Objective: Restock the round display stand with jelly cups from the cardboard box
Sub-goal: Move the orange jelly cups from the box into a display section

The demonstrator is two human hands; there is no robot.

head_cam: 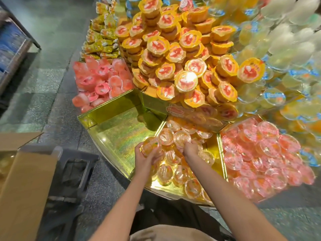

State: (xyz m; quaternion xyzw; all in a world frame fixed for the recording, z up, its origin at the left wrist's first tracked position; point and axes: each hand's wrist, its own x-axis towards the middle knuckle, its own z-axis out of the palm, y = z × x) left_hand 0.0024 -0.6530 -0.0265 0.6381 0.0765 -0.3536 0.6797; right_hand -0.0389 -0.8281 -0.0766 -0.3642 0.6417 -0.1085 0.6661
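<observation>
A: How full is the round gold-foil display stand [111,110]?

B: Its front middle section is partly filled with clear orange jelly cups [180,173]; the section left of that is bare foil.

A: And the brown cardboard box [26,180]?

B: Left of the stand, contents unseen. The left hand [147,158] grips one cup; the right hand [190,148] pinches another in the pile.

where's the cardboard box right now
In the head view the cardboard box sits at the lower left edge, flaps open, on the floor left of the round display stand, beside a dark stool.
</observation>
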